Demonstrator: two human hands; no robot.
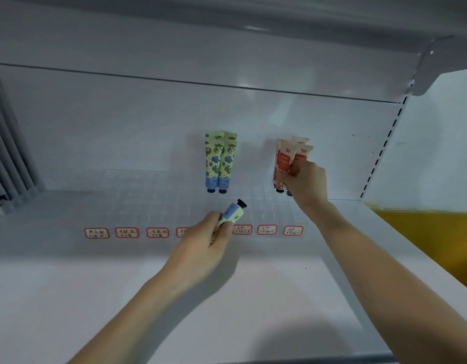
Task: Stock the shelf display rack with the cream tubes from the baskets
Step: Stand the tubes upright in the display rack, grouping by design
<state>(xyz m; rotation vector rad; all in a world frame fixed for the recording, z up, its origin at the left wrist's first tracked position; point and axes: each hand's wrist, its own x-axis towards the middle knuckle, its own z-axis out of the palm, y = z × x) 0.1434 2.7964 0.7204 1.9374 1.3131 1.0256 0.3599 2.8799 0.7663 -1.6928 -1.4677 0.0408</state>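
A clear display rack (153, 185) with small cells sits on the white shelf (227, 298). Several yellow-and-blue floral cream tubes (219, 161) stand cap-down in it near the middle. To the right stand several pink-and-red cream tubes (286, 153). My left hand (203, 245) grips another blue floral tube (233, 212), tilted with its black cap pointing up and right, just in front of the rack. My right hand (304, 182) reaches into the rack and pinches the lower part of a pink tube among the standing ones.
A row of red-bordered handwritten labels (127, 232) runs along the rack's front edge. An upper shelf (253, 27) overhangs closely. The slotted upright (384, 151) bounds the right side, with a yellow surface (431, 237) beyond it. Grey ribbed bars (6, 153) stand at the far left.
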